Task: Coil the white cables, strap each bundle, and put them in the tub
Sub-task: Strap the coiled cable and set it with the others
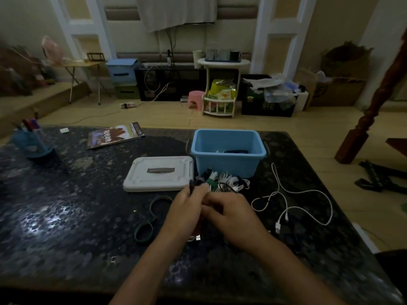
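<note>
Head view: both hands meet at the middle of the dark table (66, 216), just in front of the blue tub (228, 150). The left hand (187, 208) pinches a dark strap (192, 187) that pokes up from its fingers. The right hand (229, 213) curls in against it; what it grips is hidden. A white USB plug (198, 237) peeks out below the hands. Strapped white bundles (229, 180) lie against the tub's near wall. One loose white cable (297, 205) sprawls to the right. The grey lid (158, 173) lies left of the tub, with spare straps (152, 216) near it.
</note>
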Demonstrator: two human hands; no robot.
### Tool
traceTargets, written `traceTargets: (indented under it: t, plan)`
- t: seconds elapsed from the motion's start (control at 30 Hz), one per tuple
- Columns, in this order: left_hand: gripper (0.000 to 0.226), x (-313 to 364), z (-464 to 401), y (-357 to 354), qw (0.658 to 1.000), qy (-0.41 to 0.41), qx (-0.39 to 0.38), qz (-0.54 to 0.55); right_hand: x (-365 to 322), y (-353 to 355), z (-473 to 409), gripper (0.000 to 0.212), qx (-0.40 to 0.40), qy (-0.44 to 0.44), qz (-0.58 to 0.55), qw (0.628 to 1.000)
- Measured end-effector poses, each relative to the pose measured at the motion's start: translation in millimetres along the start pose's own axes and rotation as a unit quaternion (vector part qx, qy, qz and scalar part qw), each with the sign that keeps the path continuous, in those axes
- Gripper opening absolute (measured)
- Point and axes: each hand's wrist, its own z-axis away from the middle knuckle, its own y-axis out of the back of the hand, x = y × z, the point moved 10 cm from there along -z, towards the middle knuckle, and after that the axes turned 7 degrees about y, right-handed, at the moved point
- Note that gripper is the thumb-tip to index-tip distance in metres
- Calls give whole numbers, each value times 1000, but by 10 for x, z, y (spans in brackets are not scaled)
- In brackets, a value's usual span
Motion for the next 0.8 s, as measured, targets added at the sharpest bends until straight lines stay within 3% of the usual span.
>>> traceTargets:
  t: [0.27, 0.4, 0.5, 0.63, 0.73, 0.8]
  plan:
    - [50, 99, -62, 373, 995, -18, 82, 54, 187, -137, 90, 12, -62, -68, -56, 994]
    - [53, 210, -14, 457, 988, -64, 116, 74, 187, -581, 192, 33, -126, -73, -63, 987]
    - [52, 211, 3, 363, 978, -57, 54, 195, 229, -842, 287, 40, -177, -81, -12, 981]
    - [53, 283, 14, 288, 973, -45, -29, 224, 330, -906, 375, 38, -240, -64, 106, 963]
    - [55, 300, 21, 274, 982, -32, -77, 172, 501, -578, 282, 32, -186, -99, 123, 970]
    - [58, 268, 28, 266, 995, -41, -72, 55, 577, -295, 206, 35, -140, -119, 133, 974]
